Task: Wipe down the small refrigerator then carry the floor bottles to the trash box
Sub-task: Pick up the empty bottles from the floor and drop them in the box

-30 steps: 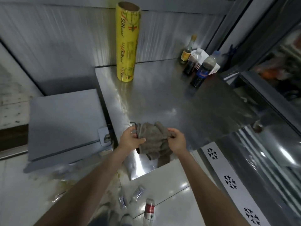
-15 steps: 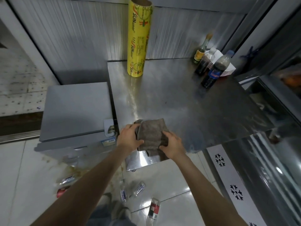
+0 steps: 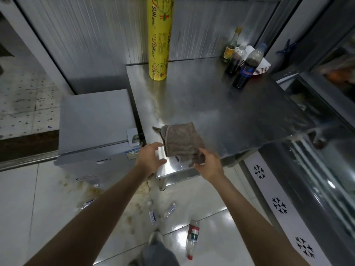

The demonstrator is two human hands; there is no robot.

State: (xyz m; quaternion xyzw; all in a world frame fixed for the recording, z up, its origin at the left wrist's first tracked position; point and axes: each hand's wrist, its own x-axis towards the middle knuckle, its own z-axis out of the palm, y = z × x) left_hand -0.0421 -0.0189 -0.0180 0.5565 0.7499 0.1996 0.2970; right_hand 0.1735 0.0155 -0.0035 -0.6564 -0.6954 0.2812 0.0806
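The yellow roll (image 3: pixel 160 38) at the steel table's (image 3: pixel 221 112) back edge reads "SUNwrap" repeatedly; other labels illegible.

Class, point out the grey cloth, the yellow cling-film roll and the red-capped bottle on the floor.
grey cloth (image 3: pixel 182 141): head view, middle of the fabric.
yellow cling-film roll (image 3: pixel 160 38): head view, mid-label.
red-capped bottle (image 3: pixel 193 237): head view, its body.

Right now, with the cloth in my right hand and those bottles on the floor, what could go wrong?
1. The floor bottles lie right by your foot; stepping toward the small refrigerator you could tread on one and slip.
2. The tiles near the refrigerator look stained, possibly wet, which adds to that risk.
3. The right hand holds the cloth only by its lower edge, and the left hand is off it, so it may drop.
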